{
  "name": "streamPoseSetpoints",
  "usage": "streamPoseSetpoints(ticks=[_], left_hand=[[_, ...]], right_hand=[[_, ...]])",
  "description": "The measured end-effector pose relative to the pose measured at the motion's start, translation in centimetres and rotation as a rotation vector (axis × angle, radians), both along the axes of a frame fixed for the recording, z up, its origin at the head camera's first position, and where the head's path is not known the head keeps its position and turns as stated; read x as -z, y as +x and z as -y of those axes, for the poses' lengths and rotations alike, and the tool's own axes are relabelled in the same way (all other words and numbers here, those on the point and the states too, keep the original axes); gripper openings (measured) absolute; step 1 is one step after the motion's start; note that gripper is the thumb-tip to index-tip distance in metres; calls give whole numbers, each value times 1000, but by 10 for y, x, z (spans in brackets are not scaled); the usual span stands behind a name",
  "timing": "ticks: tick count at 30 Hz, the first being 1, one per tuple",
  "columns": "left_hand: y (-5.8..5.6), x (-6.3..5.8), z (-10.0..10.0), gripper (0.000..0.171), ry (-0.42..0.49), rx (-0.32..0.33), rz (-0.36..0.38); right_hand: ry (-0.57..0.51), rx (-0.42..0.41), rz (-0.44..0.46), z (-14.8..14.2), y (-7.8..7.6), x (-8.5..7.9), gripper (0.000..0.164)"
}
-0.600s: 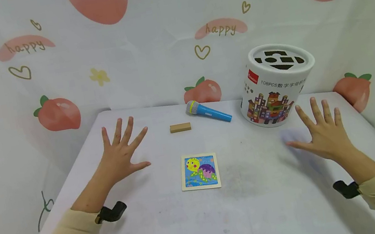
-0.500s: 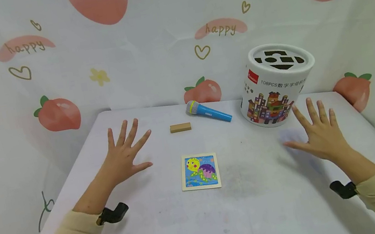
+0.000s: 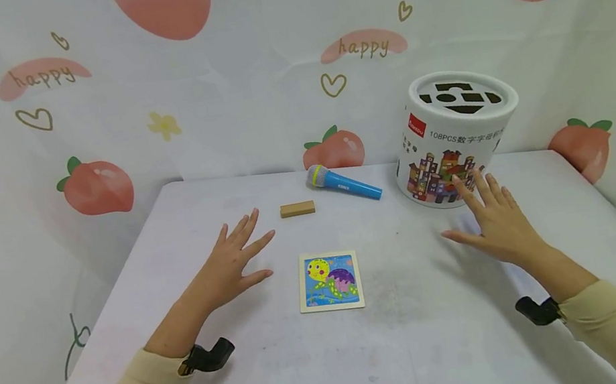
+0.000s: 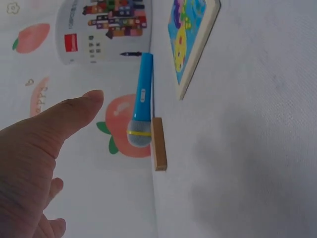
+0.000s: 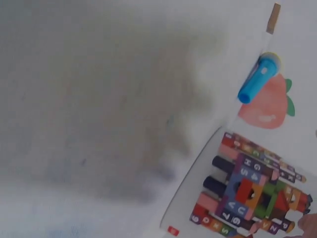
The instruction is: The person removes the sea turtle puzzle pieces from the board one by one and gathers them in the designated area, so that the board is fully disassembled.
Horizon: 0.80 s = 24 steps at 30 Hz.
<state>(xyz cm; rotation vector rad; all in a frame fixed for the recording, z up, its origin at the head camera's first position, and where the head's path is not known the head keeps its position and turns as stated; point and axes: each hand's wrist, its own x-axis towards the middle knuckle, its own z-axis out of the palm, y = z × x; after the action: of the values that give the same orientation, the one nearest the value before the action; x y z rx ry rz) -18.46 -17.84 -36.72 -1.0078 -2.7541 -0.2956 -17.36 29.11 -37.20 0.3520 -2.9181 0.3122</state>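
Observation:
My left hand [image 3: 229, 269] hovers over the table's left side, fingers spread and holding nothing. To its right lies a square puzzle [image 3: 328, 281] with a turtle picture and a pale frame. Over the right side hangs my right hand [image 3: 500, 224], its fingers extended and empty; the fingertips overlap the white bucket [image 3: 454, 133] in the head view. Toward the back rest a small wooden block [image 3: 297, 209] and a blue toy microphone [image 3: 346, 184] with a grey head. The left wrist view shows the microphone [image 4: 143, 94] and block [image 4: 159, 144] beyond my thumb.
A white cloth covers the table [image 3: 339, 377]. Behind it hangs a white curtain [image 3: 239, 74] printed with peaches and hearts. The bucket has a cut-out lid and stands at the back right, close to the curtain.
Both hands have moved inward toward the middle of the table, the left one rightward and the right one leftward. Their fingers are less spread than before. The objects stay put.

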Motion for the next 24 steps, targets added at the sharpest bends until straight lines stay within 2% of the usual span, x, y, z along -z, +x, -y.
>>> streamPoseSetpoints(ticks=[7,12,18,24], left_hand=[[6,5,-16,64,38,1,122],[12,11,-26,62,64,26,223],[12,16,-38,63,97,21,321],[18,25,-47,63,144,27,419]], right_hand=[[-72,-13,-4,18,-3,3,96],[-128,-37,17,35,-6,0,95],[-179,-65,58,52,-9,0,93],[-231,-79,99,69,-12,4,93]])
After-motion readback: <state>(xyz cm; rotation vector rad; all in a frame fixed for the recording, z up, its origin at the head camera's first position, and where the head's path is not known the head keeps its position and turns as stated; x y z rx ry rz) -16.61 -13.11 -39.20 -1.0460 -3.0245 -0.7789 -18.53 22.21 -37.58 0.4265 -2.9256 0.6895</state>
